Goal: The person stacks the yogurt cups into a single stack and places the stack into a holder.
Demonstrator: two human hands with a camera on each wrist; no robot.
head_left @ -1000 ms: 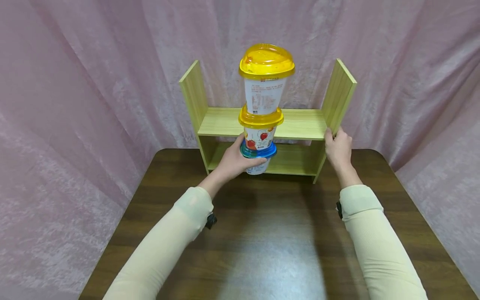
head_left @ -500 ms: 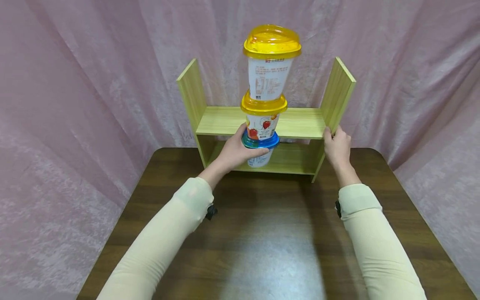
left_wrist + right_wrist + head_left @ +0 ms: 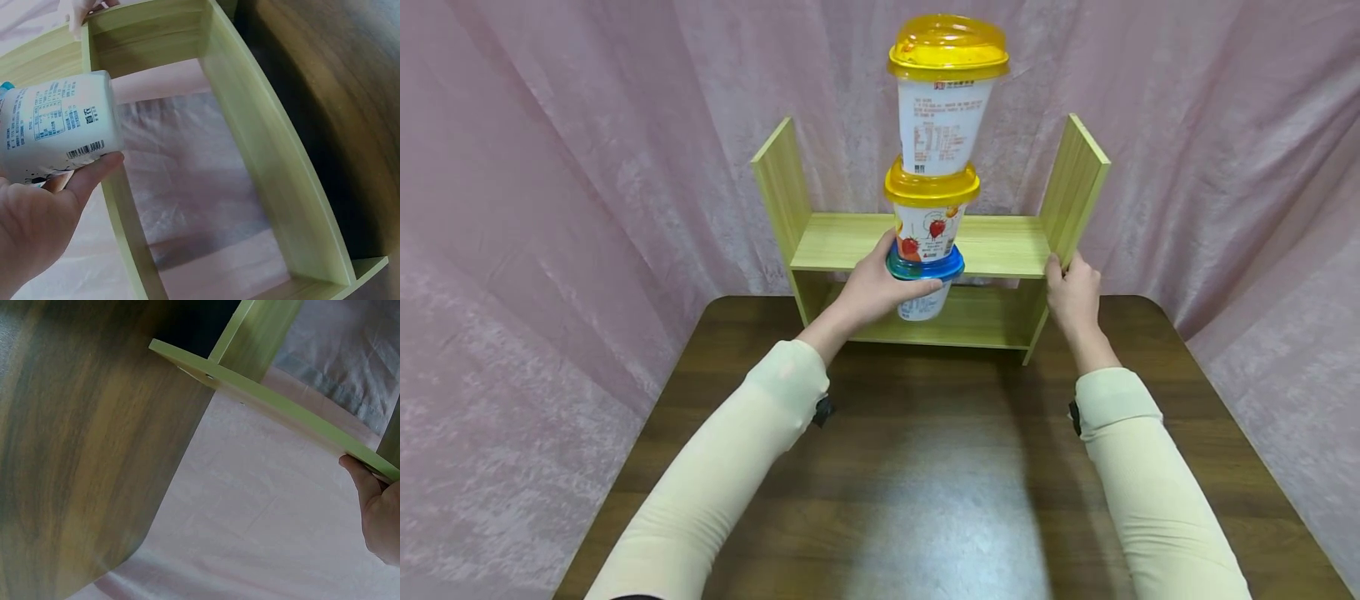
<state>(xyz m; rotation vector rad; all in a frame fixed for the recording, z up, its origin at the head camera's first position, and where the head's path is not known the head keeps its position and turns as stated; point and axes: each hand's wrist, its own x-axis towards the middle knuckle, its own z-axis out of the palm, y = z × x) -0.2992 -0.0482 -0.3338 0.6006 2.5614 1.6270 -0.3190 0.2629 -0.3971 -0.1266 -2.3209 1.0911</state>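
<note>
Three lidded yogurt cups stand one on another in a slightly tilted stack before the shelf. The top cup (image 3: 942, 125) and the middle cup (image 3: 928, 232) have yellow lids; the bottom cup (image 3: 925, 302) has a blue lid. My left hand (image 3: 880, 283) grips the bottom cup around its side, thumb across the front, fingers mostly hidden behind. In the left wrist view only that cup's printed white body (image 3: 56, 122) shows, held clear of the shelf. My right hand (image 3: 1075, 296) holds the front edge of the shelf's right side panel (image 3: 275, 406), thumb on the inner side.
A light wooden two-tier shelf (image 3: 850, 242) stands at the back of the dark wooden table (image 3: 940, 467). Its two side panels rise above the upper board. A pink curtain (image 3: 625, 167) hangs behind and around the table.
My left hand has raised the stack of cups and brought it slightly to the right, so the top cup is near the upper frame edge. The right hand keeps its hold on the panel.
</note>
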